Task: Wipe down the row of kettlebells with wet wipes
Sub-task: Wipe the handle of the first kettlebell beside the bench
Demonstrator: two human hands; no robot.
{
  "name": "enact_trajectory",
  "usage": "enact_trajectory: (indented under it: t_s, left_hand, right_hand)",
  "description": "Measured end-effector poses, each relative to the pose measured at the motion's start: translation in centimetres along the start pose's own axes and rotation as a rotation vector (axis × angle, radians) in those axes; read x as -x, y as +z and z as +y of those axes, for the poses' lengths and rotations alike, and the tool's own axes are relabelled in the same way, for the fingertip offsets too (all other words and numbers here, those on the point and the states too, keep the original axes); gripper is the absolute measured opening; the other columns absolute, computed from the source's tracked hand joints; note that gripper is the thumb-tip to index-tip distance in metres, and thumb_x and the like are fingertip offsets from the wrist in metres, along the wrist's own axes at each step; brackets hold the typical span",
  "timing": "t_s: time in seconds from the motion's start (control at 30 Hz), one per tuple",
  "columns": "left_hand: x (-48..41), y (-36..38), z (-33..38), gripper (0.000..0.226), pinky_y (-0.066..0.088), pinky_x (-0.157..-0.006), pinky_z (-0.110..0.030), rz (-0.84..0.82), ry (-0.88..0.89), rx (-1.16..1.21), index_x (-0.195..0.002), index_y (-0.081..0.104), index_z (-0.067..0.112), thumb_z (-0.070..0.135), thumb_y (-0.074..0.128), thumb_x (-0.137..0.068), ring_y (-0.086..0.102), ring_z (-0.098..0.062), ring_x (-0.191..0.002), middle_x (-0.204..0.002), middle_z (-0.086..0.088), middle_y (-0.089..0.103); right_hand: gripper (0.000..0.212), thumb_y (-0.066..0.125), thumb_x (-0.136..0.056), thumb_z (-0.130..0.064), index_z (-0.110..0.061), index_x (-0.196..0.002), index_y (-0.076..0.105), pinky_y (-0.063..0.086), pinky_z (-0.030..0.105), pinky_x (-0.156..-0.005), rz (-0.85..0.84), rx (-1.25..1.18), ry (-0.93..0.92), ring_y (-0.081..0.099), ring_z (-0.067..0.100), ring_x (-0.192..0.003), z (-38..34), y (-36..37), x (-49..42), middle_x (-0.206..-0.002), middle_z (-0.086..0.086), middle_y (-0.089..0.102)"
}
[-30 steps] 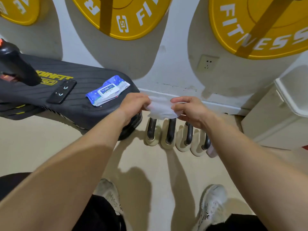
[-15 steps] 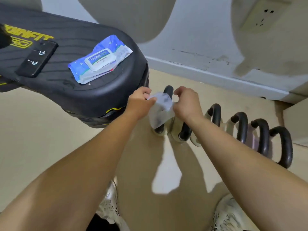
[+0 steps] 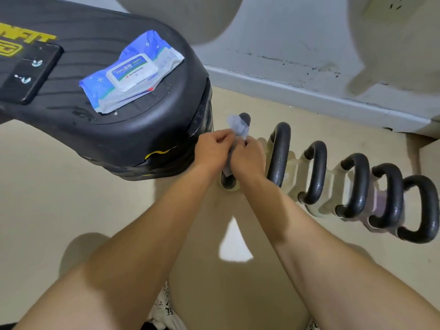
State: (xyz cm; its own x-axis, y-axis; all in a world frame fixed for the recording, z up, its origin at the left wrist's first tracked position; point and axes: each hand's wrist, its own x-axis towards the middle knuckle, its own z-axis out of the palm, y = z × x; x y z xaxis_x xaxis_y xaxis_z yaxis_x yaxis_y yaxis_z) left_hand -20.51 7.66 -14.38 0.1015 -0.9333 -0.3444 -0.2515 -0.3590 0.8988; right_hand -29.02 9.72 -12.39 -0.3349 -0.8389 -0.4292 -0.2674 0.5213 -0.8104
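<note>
over leftmost kettlebell [image 3: 228, 182], both hands [image 3: 214, 148] [image 3: 248, 159] pinching wipe [image 3: 238, 126]

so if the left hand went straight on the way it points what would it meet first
The left hand meets the wet wipe it pinches, over the first kettlebell handle; likely the right hand just beyond, though depth is unclear.

Wet-wipe pack [image 3: 95, 85]: the label on its white flip lid [image 3: 132, 72] reads "75%", followed by Chinese characters. The smaller lines beneath are too fine to read.

Black bench pad [image 3: 133, 129]: yellow block lettering [image 3: 31, 39] runs off the left edge of view, and only "NFIT" is legible. Below it is part of a yellow outlined logo [image 3: 9, 50], which is unreadable.
</note>
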Motion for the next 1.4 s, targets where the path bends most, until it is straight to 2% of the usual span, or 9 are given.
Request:
enact_trajectory:
  t_s: [0.07,0.23,0.33,0.43,0.7,0.83,1.03,1.23,1.4]
  left_hand:
    - [-1.0,0.3,1.0,0.017,0.055,-0.091,-0.035,-0.008,0.015,-0.023,-0.078,0.076,0.019,0.018,0.066,-0.092,0.063,-0.010,-0.084,-0.089,-0.006,0.075]
    - [-0.5,0.4,0.8,0.023,0.053,-0.074,-0.028,0.023,0.050,-0.131,-0.087,0.079,0.013,0.028,0.064,-0.094,0.061,-0.008,-0.073,-0.083,-0.004,0.077]
    - [1.9,-0.4,-1.2,0.036,0.043,-0.057,-0.030,0.037,0.061,-0.205,-0.068,0.068,0.014,0.033,0.060,-0.097,0.053,-0.014,-0.058,-0.059,-0.001,0.064]
    - [3.5,-1.4,-3.0,0.040,0.049,-0.063,-0.036,0.011,0.073,-0.264,-0.065,0.065,0.013,0.036,0.058,-0.098,0.059,-0.024,-0.061,-0.062,-0.003,0.065]
    - [0.4,-0.4,-0.2,0.032,0.051,-0.072,-0.032,-0.017,0.020,-0.234,-0.083,0.076,0.015,0.035,0.055,-0.098,0.062,-0.018,-0.071,-0.077,-0.005,0.072]
    - [1.6,-0.4,-0.8,0.043,0.042,-0.059,-0.030,0.039,0.034,-0.258,-0.066,0.067,0.014,0.039,0.054,-0.098,0.052,-0.017,-0.060,-0.063,-0.002,0.064]
    - [5.4,-0.6,-5.4,0.036,0.039,-0.058,-0.024,0.063,0.042,-0.111,-0.071,0.064,0.018,0.030,0.051,-0.102,0.049,-0.001,-0.055,-0.061,0.008,0.060]
    - [5.9,0.2,-8.3,0.033,0.051,-0.082,-0.027,-0.008,-0.130,0.218,-0.105,0.075,0.015,0.033,0.048,-0.104,0.070,-0.013,-0.093,-0.099,-0.002,0.077]
    - [5.4,0.6,-9.0,0.027,0.050,-0.081,-0.026,0.047,-0.169,0.279,-0.105,0.075,0.010,0.023,0.052,-0.103,0.065,-0.010,-0.089,-0.102,-0.009,0.076]
  right_hand:
    - [0.040,0.039,-0.107,-0.025,-0.017,-0.073,0.056,0.051,0.033,-0.061,0.009,-0.115,0.077,0.062,0.023,-0.065,-0.9,0.0,-1.2,-0.070,0.006,0.063]
    - [0.045,0.032,-0.106,-0.023,-0.020,-0.067,0.054,0.054,0.041,-0.069,0.035,-0.045,-0.009,0.063,0.027,-0.071,-0.8,0.4,-0.9,-0.069,0.007,0.063]
    - [0.042,0.029,-0.107,-0.028,-0.011,-0.086,0.060,0.056,0.049,-0.080,0.021,0.039,-0.063,0.067,0.034,-0.087,1.7,1.0,1.4,-0.088,0.014,0.068]
    - [0.046,0.024,-0.109,-0.041,-0.012,-0.104,0.059,0.052,0.048,-0.088,0.021,0.124,-0.067,0.065,0.032,-0.095,4.3,1.3,3.4,-0.102,0.012,0.068]
    - [0.051,0.019,-0.111,-0.031,-0.029,-0.078,0.058,0.048,0.032,-0.077,-0.011,-0.020,-0.034,0.064,0.019,-0.085,0.9,0.9,0.0,-0.079,-0.007,0.060]
    - [0.048,0.018,-0.110,-0.039,-0.022,-0.099,0.063,0.048,0.035,-0.080,0.002,0.022,-0.059,0.064,0.021,-0.088,2.0,1.2,0.5,-0.090,-0.001,0.065]
    - [0.036,0.026,-0.107,-0.043,-0.026,-0.106,0.058,0.055,0.047,-0.077,0.089,0.066,-0.238,0.065,0.022,-0.083,8.0,2.6,4.2,-0.091,-0.001,0.068]
    - [0.040,0.029,-0.106,-0.037,-0.031,-0.137,0.053,0.047,0.041,-0.095,0.051,0.175,-0.396,0.057,0.025,-0.112,12.3,2.9,4.6,-0.123,-0.009,0.061]
    - [0.040,0.038,-0.108,-0.027,-0.030,-0.146,0.048,0.043,0.034,-0.100,0.044,0.150,-0.326,0.051,0.023,-0.117,13.2,3.1,4.6,-0.124,0.001,0.054]
